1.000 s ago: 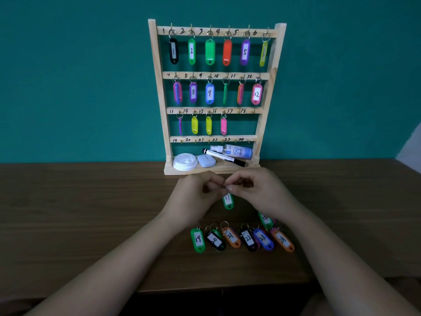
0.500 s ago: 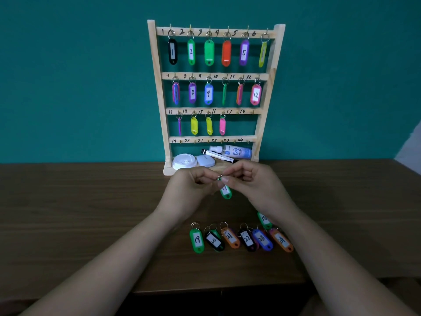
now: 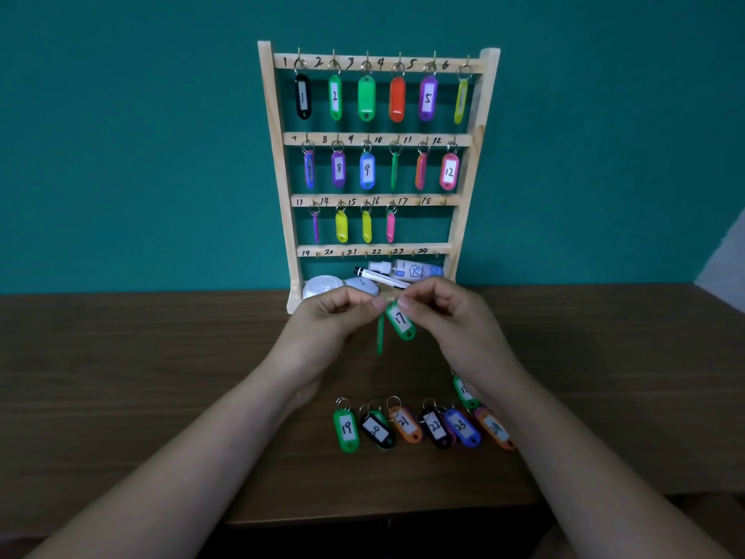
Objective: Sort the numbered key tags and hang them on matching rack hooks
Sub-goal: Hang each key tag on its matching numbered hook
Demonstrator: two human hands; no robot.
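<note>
The wooden rack (image 3: 278, 155) stands against the teal wall, with tags on hooks 1 to 16. Hooks 17 and 18 and the bottom row, 19 to 24, are bare. In front of the rack's base, my right hand (image 3: 455, 324) pinches the top of green tag 17 (image 3: 400, 320). My left hand (image 3: 326, 320) pinches the top of a second green tag (image 3: 379, 336), which hangs edge-on with its number hidden. On the table lie tags 19 (image 3: 346, 429), 20 (image 3: 378, 431), 21 (image 3: 405, 425), 22 (image 3: 435, 429), 23 (image 3: 463, 427) and 24 (image 3: 495, 429). A green tag (image 3: 465, 393) lies half hidden under my right wrist.
On the rack's base shelf sit a white lid (image 3: 320, 286), a small pale case (image 3: 363, 286), a marker pen (image 3: 383, 278) and a small bottle (image 3: 415, 270). The brown table (image 3: 121, 377) runs wide to both sides, and its front edge is close below the row of tags.
Both hands rose a little toward the rack's base. Tag 17 now faces me, and a second, edge-on green tag has come into view under my left fingers.
</note>
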